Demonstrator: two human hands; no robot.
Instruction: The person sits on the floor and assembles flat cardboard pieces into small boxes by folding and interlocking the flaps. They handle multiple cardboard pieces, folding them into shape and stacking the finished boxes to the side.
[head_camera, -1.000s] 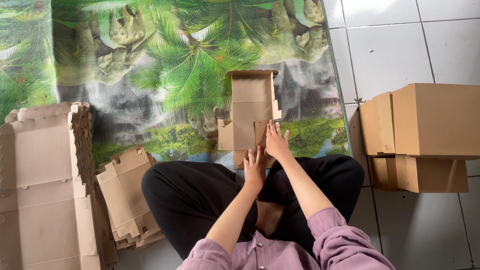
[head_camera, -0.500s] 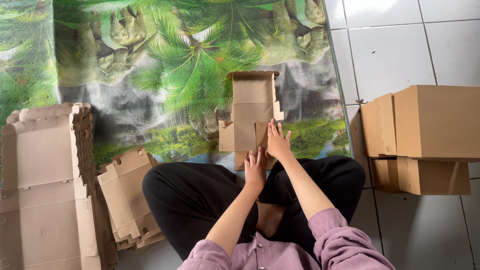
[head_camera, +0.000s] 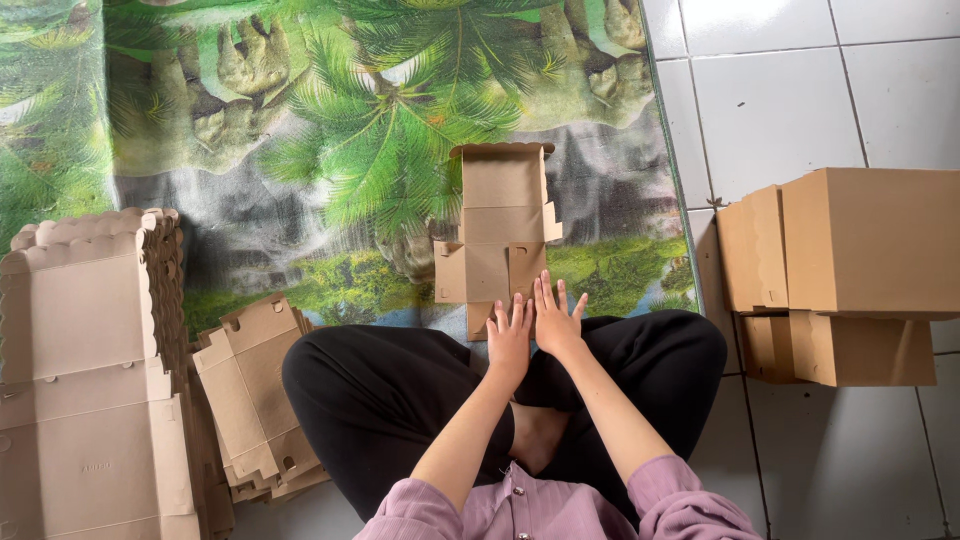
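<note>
Both my hands, left (head_camera: 510, 338) and right (head_camera: 553, 320), lie flat on the near end of the flat cardboard blank (head_camera: 497, 235). Open mat (head_camera: 300, 150) lies far and left of it. Stacked blanks (head_camera: 85, 370) block the near left, and folded boxes (head_camera: 850, 270) wall off the right.

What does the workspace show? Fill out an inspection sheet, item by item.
Surface: palm-print mat on white tiled floor.
Job's things: flat cardboard box blank lying on the mat.
Clutter: tall blank stack and smaller blank stack at left; folded boxes at right.
Hands: left hand and right hand flat, fingers spread, on the blank's near edge.
Cables: nothing seen.
Surroundings: person seated cross-legged; black trousers, mauve shirt.
</note>
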